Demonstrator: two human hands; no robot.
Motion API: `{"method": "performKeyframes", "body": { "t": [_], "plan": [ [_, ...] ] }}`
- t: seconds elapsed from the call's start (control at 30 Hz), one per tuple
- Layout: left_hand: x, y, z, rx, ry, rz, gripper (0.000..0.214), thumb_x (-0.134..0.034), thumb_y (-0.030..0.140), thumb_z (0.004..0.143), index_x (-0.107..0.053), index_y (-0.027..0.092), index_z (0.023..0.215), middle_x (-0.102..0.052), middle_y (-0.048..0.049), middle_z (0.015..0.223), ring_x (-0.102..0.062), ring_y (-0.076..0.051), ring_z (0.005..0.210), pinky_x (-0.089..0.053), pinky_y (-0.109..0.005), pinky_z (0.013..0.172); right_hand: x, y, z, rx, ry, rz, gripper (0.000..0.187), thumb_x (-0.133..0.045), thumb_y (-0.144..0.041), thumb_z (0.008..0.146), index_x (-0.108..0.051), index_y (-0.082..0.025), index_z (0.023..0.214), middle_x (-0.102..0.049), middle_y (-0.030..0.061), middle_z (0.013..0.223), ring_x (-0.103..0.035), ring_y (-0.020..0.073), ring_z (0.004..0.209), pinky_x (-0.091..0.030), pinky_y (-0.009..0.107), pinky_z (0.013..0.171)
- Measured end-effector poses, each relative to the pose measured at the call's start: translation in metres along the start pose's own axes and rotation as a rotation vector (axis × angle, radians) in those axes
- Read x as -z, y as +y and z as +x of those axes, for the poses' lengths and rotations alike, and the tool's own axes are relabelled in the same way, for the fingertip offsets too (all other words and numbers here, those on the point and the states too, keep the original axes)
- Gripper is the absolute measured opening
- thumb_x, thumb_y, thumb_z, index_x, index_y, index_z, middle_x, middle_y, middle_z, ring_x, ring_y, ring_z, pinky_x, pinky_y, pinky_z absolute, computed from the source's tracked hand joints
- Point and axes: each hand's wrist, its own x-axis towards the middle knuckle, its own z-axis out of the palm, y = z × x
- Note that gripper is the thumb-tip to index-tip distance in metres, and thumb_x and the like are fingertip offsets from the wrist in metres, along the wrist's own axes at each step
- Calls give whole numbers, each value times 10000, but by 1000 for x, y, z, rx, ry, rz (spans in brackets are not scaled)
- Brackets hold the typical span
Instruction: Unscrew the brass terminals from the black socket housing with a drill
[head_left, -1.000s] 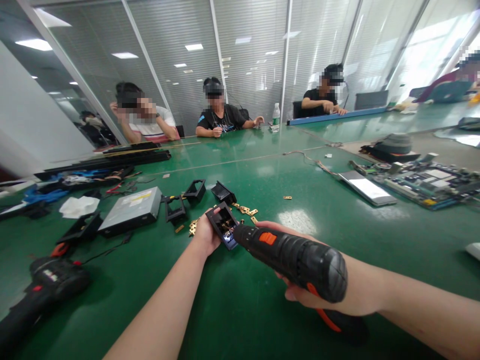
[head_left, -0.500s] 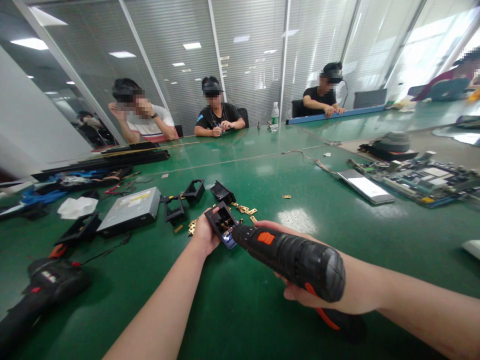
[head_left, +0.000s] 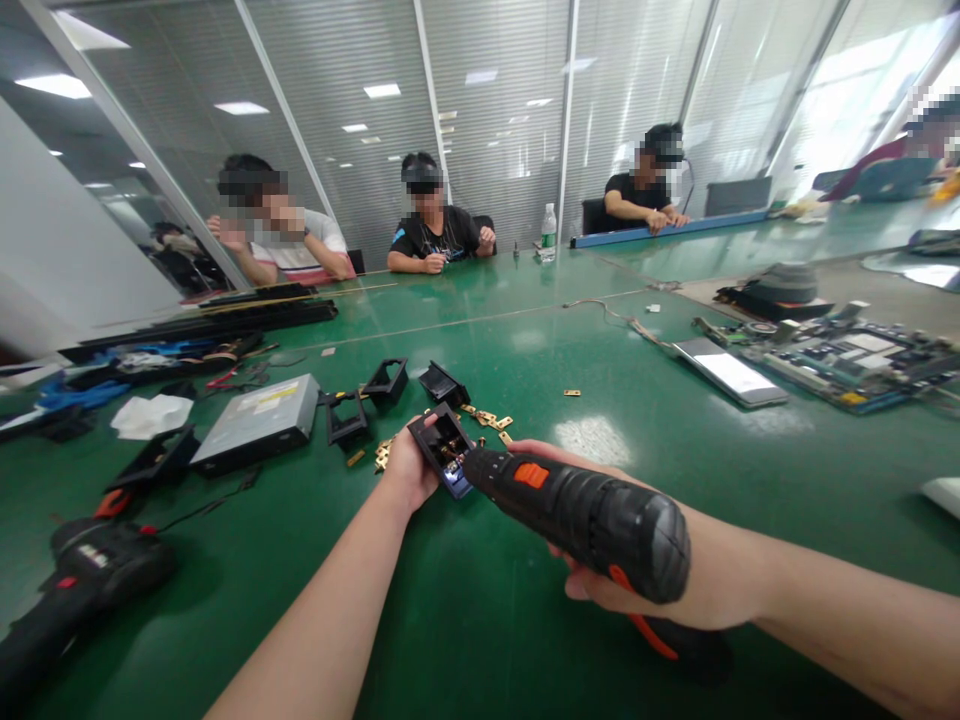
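Observation:
My left hand (head_left: 405, 468) grips a small black plastic housing (head_left: 442, 446) tilted up off the green table (head_left: 465, 620), its open side showing brass contacts. My right hand (head_left: 600, 592) is wrapped round a black and orange electric screwdriver (head_left: 592, 520). The screwdriver's tip points into the housing's open side. Several small brass pieces (head_left: 491, 420) lie on the table just beyond the housing.
Other black housings (head_left: 349, 420) and a grey optical drive (head_left: 259, 420) lie to the left. A second black driver (head_left: 82, 575) rests at the near left. A circuit board (head_left: 840, 360) and a silver plate (head_left: 731, 372) lie at the right. Several people sit at the far side.
Both hands keep their hold on the housing and the screwdriver; they have hardly shifted. The people at the far side have moved their hands a little.

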Motion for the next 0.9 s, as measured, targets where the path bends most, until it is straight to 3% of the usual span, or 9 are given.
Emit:
{"method": "performKeyframes", "body": {
  "t": [0.53,0.9],
  "plan": [
    [-1,0,0,-12,24,-5,148,-514,260,785,-615,153,803,-668,-77,676,-665,-252,602,-546,-378,567,-1,1,-2,-3,-11,11,924,-664,-82,777,-137,-281,1509,-557,1,899,-571,118,740,-504,246,679],
    [2,0,2,-3,-25,6,176,-502,288,792,-614,154,777,-669,-92,684,-679,-275,638,-555,-415,610,-1,2,0,4,-14,54,938,-667,-56,748,-156,-261,1508,-573,18,928,-586,131,769,-509,272,713]
  ]
}}
